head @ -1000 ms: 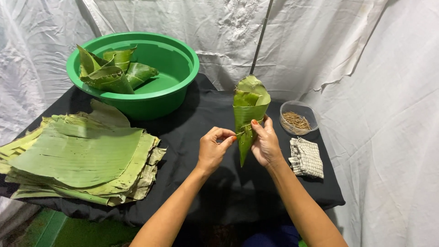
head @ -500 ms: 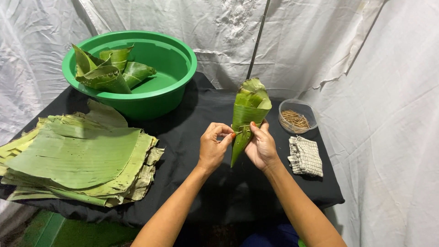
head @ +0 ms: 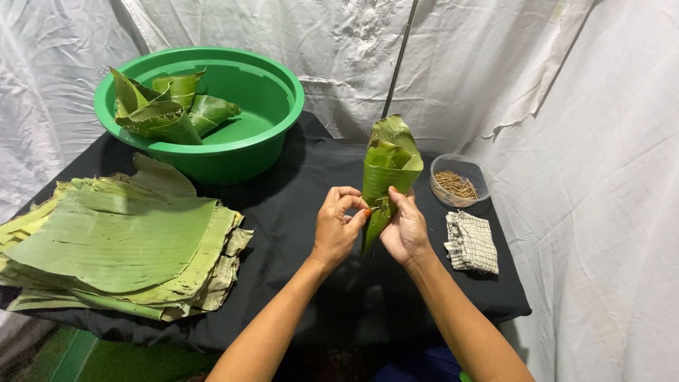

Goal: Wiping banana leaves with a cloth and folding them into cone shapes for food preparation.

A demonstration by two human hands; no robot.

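Two bare hands meet above the black-draped table (head: 297, 184), as they did a second ago. Beside the stack of flat banana leaves (head: 117, 240) and the round green plastic basin (head: 262, 106) of folded leaves, the rolled green banana-leaf cone (head: 385, 177) now stands slightly lower and nearer. The right hand (head: 404, 230) grips its lower part; the left hand (head: 338, 228) pinches at its seam, fingertips closed, as before.

Behind your counter (head: 339, 297), draped in black cloth, wrinkled white sheeting (head: 566, 85) hangs as walls all around, a thin dark pole (head: 399, 60) standing against it.
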